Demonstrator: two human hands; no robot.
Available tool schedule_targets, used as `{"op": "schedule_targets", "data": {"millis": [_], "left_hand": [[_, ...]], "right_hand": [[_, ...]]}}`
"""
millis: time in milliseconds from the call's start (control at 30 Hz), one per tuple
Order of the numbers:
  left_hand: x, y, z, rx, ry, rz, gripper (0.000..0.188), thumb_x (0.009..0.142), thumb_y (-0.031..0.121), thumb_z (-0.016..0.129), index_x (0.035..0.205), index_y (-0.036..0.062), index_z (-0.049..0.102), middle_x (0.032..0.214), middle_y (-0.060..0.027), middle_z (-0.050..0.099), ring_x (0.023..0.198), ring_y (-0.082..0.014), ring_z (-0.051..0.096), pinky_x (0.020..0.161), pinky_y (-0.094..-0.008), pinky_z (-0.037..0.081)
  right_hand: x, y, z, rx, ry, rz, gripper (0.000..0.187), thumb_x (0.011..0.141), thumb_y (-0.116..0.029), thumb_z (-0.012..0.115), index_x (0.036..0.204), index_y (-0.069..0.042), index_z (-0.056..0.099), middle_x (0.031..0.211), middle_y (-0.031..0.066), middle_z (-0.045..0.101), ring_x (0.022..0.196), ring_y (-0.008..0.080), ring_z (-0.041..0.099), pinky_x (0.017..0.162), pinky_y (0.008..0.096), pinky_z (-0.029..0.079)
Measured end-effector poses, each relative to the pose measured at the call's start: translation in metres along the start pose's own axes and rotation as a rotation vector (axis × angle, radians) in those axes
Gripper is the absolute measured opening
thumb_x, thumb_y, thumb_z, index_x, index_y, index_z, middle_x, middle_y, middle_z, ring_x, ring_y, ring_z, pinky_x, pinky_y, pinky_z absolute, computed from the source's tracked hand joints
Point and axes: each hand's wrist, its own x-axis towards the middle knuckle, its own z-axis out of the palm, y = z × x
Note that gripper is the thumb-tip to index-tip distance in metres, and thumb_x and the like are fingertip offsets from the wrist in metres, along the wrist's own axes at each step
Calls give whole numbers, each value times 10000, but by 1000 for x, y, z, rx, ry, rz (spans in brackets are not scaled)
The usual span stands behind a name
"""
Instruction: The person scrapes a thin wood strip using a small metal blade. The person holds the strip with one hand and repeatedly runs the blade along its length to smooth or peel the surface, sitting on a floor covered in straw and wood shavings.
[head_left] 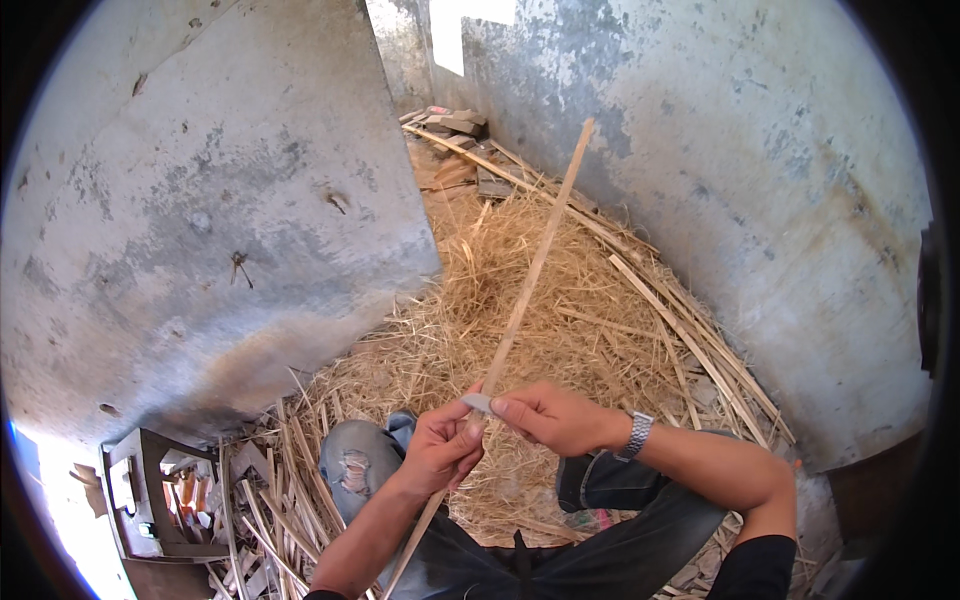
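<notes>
A long, thin pale wooden strip (pixel 535 270) runs from between my legs up toward the back wall, slanting to the right. My left hand (pixel 440 448) is closed around its lower part, the thumb lying along it. My right hand (pixel 555 415), with a silver watch (pixel 636 434) on the wrist, pinches a small flat grey blade-like piece (pixel 477 402). That piece lies across the strip just above my left thumb. Its other end is hidden in my right fingers, so its exact kind does not show.
Straw-like shavings (pixel 520 250) cover the floor ahead. Long strips (pixel 690 335) lie along the right wall (pixel 760 200), and more strips (pixel 300 460) are heaped by my left knee. A dark open frame (pixel 150 490) stands at lower left, below a worn grey wall (pixel 220 200).
</notes>
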Motion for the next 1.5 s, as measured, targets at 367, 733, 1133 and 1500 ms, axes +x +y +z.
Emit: {"op": "schedule_targets", "data": {"millis": [367,733,1133,1500], "left_hand": [[7,-5,15,400,161,25,727,1028,201,693,1634,82,310,772,43,582,591,-23,497,512,-197,424],[2,20,-11,70,125,100,587,1113,277,513,1628,75,318,611,18,444,431,-66,375,420,-204,346],[2,10,2,-51,-111,-84,570,1124,361,444,1636,141,323,598,27,341,401,-70,280,402,-222,300],[1,8,0,-138,-142,-109,621,1117,390,447,1643,109,274,605,26,327,412,-70,278,392,-221,289]], "right_hand": [[1,-18,0,-162,209,87,245,958,-244,758,858,-32,688,570,1,524,538,73,432,500,292,352],[-13,-16,8,-459,-96,-36,251,965,-326,664,958,-75,680,656,158,650,624,380,665,591,484,511],[17,-5,-25,-581,538,-119,332,1089,-277,500,857,-47,566,541,182,525,473,395,552,459,485,408],[21,0,-28,-596,632,-94,326,1077,-284,509,860,-55,591,567,193,567,512,410,596,480,492,464]]}}
